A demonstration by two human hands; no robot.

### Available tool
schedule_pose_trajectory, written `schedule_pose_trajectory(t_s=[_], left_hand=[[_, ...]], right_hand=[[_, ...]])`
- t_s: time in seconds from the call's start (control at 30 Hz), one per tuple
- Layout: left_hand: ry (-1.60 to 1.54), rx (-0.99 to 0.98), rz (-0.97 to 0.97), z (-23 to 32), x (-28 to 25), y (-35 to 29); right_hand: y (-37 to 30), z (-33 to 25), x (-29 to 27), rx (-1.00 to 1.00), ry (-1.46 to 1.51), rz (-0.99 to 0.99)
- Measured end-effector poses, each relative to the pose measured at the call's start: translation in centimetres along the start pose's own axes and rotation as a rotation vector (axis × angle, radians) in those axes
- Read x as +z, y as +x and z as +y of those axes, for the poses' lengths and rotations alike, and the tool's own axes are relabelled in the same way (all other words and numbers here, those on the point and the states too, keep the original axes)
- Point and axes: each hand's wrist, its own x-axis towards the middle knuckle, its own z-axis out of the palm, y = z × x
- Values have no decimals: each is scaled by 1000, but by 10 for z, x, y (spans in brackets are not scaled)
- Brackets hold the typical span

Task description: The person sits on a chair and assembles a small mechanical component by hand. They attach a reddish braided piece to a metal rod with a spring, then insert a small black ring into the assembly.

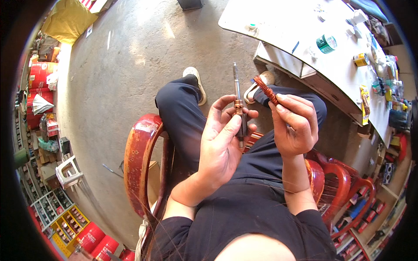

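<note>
Looking through the head view, I see the bare left hand point(220, 141) grasping a slim silver metal shaft point(237, 87) with a spiral-threaded tip point(235, 70), copper-coloured collar point(238, 104) and dark core point(244, 124), held out between the dark-trousered legs point(180, 117). Its long axis runs nearly straight away from the body, the tip pointing forward and leaning slightly left. To its right, the bare right hand point(298, 124) pinches a reddish-copper bundle of twisted wire point(265, 89), slanting forward and leftward, its far end near the shaft but apart.

Threaded metal shaft point(238, 104) beside slanted coppery bundle point(265, 90)
</note>
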Motion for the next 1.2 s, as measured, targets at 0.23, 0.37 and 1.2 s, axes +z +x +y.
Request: schedule_pose_trajectory(t_s=[0.23, 0.37, 1.2], left_hand=[[-9, 88, 22, -5, -5, 4], [51, 135, 48, -7, -15, 6], [-153, -222, -23, 4, -44, 110]], right_hand=[[9, -7, -7, 125, -49, -197], [15, -15, -10, 196, -44, -353], [-7, 177, 9, 563, -428, -288]])
